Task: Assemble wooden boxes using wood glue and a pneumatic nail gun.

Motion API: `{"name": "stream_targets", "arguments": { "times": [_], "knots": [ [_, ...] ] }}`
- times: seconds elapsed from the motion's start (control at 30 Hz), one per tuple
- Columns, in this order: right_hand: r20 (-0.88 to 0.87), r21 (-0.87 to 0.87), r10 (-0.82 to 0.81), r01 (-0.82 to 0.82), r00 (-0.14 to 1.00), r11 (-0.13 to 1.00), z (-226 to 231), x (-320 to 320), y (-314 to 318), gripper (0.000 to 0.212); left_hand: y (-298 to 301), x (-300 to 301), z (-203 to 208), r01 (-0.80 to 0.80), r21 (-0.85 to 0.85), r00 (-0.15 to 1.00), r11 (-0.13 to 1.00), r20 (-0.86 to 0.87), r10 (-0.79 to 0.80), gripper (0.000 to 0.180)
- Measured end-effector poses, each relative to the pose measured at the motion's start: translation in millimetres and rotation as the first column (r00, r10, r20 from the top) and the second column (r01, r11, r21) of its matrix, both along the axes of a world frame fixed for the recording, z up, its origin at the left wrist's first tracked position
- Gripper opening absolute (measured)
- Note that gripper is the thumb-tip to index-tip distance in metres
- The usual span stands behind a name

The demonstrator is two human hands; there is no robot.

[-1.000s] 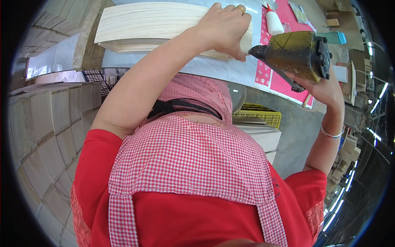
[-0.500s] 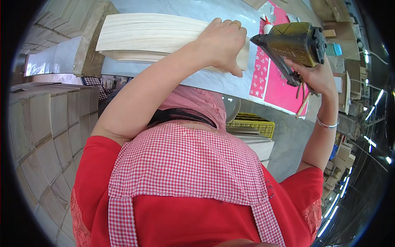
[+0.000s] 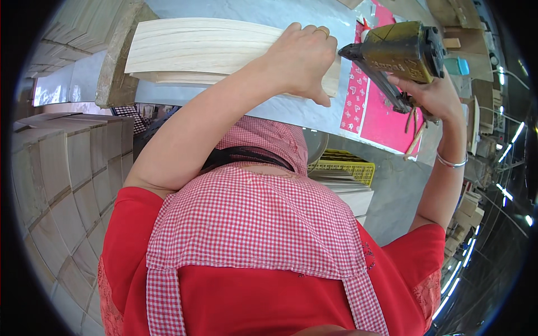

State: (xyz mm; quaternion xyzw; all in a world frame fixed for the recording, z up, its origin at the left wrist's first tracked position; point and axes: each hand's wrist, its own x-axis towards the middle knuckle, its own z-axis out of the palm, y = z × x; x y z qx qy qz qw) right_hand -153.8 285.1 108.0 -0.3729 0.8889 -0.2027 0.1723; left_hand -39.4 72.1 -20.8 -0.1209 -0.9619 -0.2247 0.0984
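Note:
A long, pale wooden box (image 3: 196, 47) lies across the work table, its left end at a thick wooden block (image 3: 119, 61). Over its right end my left hand (image 3: 305, 61) is clamped, fingers across the top and thumb on the near side. My right hand (image 3: 440, 98) grips a worn yellow-and-black nail gun (image 3: 392, 53), turned sideways. The gun's dark nose points left at the box's right end, close beside my left knuckles; whether it touches the wood I cannot tell. Part of the handle is hidden by the gun's body and my fingers.
Pink patterned sheeting (image 3: 386, 120) covers the table's right part, with a red-tipped white bottle (image 3: 365, 29) behind the gun. Stacked wooden boxes (image 3: 67, 162) stand at left. Below the table edge sits a yellow crate (image 3: 350, 165) with boards. A brownish hose (image 3: 416, 140) hangs below the gun.
The nail gun and my right hand have shifted slightly, the nose staying at the box's right end. The box's left end has moved a little left; my left hand keeps its hold.

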Motion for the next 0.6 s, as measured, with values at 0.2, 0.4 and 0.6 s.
{"name": "stream_targets", "arguments": {
  "times": [0.2, 0.4, 0.6],
  "knots": [
    [0.097, 0.093, -0.112, 0.103, 0.989, 0.990, 5, 2, -4, 0.043, 1, 4, -17, -0.058, -0.021, 0.957, 0.998, -0.287, 0.049, 0.070],
    [-0.022, -0.056, -0.162, 0.160, 0.987, 0.986, -5, 21, 37, 0.042, -7, 104, -45, 0.213, 0.124, 0.910, 0.969, -0.387, -0.151, 0.044],
    [0.035, -0.108, -0.317, 0.319, 0.948, 0.942, -3, 47, 90, 0.041, -87, 114, -73, -0.235, -0.196, 0.935, 0.952, 0.224, 0.277, 0.056]
  ]
}}
